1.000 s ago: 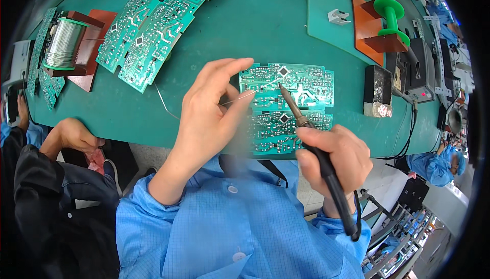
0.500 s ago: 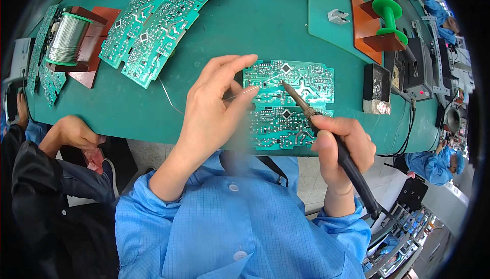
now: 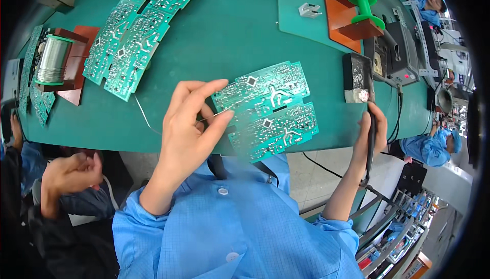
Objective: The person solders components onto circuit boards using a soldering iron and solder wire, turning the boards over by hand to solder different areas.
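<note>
My left hand (image 3: 190, 122) is closed in a pinch beside the left edge of a green circuit board panel (image 3: 293, 87). A thin solder wire (image 3: 145, 116) trails over the bench to this hand, and a short end shows past the fingertips over the board. My right hand (image 3: 375, 130) is wrapped around the black handle of a soldering iron (image 3: 371, 151). The iron's front end is at a small black box (image 3: 356, 70), beside the pale crumpled material at its near end. I cannot make out the iron's tip. The panel lies tilted on the green bench, near its front edge.
Larger circuit panels (image 3: 138, 39) lie at the far left beside a solder spool (image 3: 53, 59) on a brown stand. An empty green spool (image 3: 363, 6) and a grey soldering station (image 3: 400, 54) stand at the right. A co-worker's hand (image 3: 71, 177) is at the lower left.
My right hand has carried the soldering iron from the board rightward to the black box. The board now lies turned counterclockwise. My left hand keeps its pinch. The co-worker's hand has moved nearer.
</note>
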A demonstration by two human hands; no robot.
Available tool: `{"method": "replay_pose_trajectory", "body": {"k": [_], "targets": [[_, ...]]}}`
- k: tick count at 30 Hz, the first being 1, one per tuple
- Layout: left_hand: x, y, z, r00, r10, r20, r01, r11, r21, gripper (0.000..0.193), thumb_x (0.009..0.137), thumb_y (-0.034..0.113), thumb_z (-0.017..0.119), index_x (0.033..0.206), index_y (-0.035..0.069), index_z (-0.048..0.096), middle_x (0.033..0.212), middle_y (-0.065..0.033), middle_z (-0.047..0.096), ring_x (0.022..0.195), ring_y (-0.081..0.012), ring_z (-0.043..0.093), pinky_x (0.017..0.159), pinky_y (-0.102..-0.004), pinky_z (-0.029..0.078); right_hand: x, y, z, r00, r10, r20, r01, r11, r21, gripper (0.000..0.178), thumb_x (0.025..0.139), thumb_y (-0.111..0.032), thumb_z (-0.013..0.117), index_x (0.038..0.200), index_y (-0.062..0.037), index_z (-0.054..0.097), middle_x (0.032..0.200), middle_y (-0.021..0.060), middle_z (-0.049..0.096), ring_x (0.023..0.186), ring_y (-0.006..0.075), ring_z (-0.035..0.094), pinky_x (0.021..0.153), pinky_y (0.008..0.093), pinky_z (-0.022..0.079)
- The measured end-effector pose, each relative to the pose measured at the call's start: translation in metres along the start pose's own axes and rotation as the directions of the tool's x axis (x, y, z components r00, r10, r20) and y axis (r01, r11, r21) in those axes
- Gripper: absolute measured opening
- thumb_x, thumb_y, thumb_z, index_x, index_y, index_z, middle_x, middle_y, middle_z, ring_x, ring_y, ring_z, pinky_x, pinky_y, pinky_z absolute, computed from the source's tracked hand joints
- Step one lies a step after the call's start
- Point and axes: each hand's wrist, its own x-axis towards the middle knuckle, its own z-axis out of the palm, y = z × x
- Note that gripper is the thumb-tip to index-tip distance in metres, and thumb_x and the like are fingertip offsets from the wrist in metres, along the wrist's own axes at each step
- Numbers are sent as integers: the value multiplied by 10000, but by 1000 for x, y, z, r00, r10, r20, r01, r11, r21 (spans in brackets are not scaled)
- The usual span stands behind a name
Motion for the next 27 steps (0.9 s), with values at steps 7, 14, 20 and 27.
{"method": "replay_pose_trajectory", "body": {"k": [7, 14, 20, 27], "targets": [[2, -1, -2, 998, 32, 48, -28, 996, -80, 380, 776, -54, 606, 1148, 4, 549, 1060, -57, 452, 632, -19, 438, 464, -147, 352, -6, -59, 8, 922, -343, 179, 187, 800, 571, 458, 844, -395, 566, 811, 61, 600, 638, 45, 506, 530, 65, 399, 447, 188, 257], [5, 8, -10, 986, 129, 102, -143, 978, 151, 391, 726, 15, 632, 1111, 33, 564, 970, -113, 522, 636, -147, 535, 509, -259, 430, -11, -90, 27, 850, -378, 368, 98, 799, 594, 223, 769, -197, 633, 806, 22, 649, 618, 68, 588, 502, 125, 468, 443, 248, 335], [6, 6, -8, 992, 93, 81, -99, 992, 76, 366, 739, 29, 617, 1102, 16, 565, 954, -134, 529, 637, -167, 539, 534, -280, 449, -10, -94, 31, 823, -411, 393, 128, 807, 577, 169, 766, -156, 639, 802, 8, 653, 607, 55, 581, 491, 128, 478, 439, 256, 357], [9, 9, -8, 984, -130, 123, 142, 985, -93, 283, 729, 19, 612, 1010, 13, 580, 1066, -178, 528, 836, -191, 500, 540, -241, 408, -7, -103, 28, 742, -537, 402, 294, 799, 525, 240, 789, -202, 610, 776, 36, 630, 613, 67, 569, 480, 120, 431, 436, 247, 300]]}}
